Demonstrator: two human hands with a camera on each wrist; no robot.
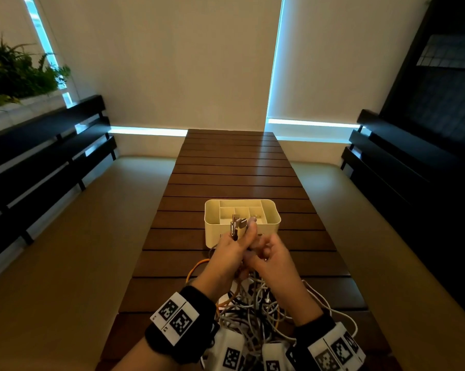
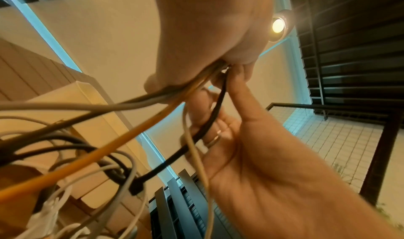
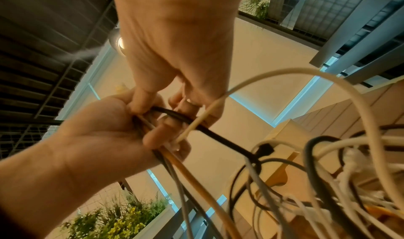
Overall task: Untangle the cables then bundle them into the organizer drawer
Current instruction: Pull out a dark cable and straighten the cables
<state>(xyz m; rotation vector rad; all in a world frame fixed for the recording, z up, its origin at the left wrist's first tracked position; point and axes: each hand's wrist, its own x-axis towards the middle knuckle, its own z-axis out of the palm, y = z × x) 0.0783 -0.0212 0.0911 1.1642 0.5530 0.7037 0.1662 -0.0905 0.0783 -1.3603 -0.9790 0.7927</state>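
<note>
A tangle of white, grey, black and orange cables (image 1: 252, 311) lies on the table near me. My left hand (image 1: 230, 253) grips a bundle of cable ends, and their metal plugs (image 1: 238, 225) stick up above its fist. In the left wrist view, grey and orange cables (image 2: 153, 115) run out of the left hand (image 2: 207, 35). My right hand (image 1: 271, 255), with a ring on it, is against the left and pinches a black cable (image 3: 218, 137); a cream cable (image 3: 205, 120) crosses its fingers. The cream organizer (image 1: 275, 218) with compartments stands just beyond both hands.
The slatted wooden table (image 1: 231, 167) stretches away behind the organizer. Cushioned benches (image 1: 65, 250) with dark slatted backs flank it on both sides. A planter with green plants (image 1: 9, 73) is at the far left. A black tie (image 3: 264, 150) sits on the black cable.
</note>
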